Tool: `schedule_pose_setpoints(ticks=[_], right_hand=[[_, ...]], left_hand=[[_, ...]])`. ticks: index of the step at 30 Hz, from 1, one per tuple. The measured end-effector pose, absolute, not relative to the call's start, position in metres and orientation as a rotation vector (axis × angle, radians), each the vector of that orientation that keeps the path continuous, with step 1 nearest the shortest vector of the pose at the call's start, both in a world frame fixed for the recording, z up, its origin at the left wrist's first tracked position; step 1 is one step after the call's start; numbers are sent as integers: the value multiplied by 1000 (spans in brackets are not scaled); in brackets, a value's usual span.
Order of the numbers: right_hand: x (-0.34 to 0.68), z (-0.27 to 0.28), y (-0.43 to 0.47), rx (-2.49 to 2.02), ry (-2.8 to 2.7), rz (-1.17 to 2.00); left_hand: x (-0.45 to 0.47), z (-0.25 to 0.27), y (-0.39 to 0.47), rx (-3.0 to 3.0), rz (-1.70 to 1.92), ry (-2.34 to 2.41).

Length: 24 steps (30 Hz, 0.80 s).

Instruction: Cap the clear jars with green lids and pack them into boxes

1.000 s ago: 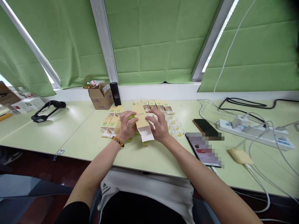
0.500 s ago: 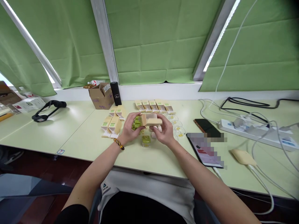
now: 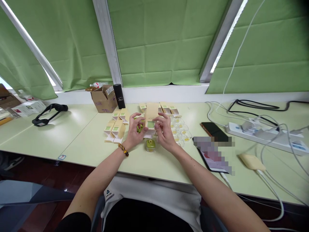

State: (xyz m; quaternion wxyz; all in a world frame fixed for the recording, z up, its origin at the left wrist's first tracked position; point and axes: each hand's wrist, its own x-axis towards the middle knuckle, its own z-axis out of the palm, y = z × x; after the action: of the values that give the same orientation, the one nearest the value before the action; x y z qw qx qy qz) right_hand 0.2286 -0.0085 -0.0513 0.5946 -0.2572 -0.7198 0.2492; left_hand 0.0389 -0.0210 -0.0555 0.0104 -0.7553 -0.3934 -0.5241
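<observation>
Carton (image 3: 152, 111) now turns its green square (image 3: 151, 124) toward me | my left grip (image 3: 135, 131) and right grip (image 3: 165, 130) seemingly pinch its sides | light, even pressure avoids creasing

The left arm is clothed by a short black sleeve (image 3: 74, 222), by which the forearm is left uncovered. On the wrist behind the bare left hand (image 3: 135, 130), a bracelet (image 3: 123, 150) of round beads is worn, mixed in amber-yellow and dark brown or black. The torso is covered by a plain black top (image 3: 147, 217). Over the lap, white cloth (image 3: 156, 190) is seen, marked by a dark triangular logo (image 3: 108, 192) above lettering too small to be read.
</observation>
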Motion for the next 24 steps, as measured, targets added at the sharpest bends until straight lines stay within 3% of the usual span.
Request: schedule_pose_setpoints(ticks=[16,24], right_hand=[[240,-44,-9,-454,-1663,986],[235,-44,-8,-569,-1586,962]], left_hand=[[42,-47,-27,-2511,-2123,-1160],[47,-46,-29,-2450,-2118,-1264]])
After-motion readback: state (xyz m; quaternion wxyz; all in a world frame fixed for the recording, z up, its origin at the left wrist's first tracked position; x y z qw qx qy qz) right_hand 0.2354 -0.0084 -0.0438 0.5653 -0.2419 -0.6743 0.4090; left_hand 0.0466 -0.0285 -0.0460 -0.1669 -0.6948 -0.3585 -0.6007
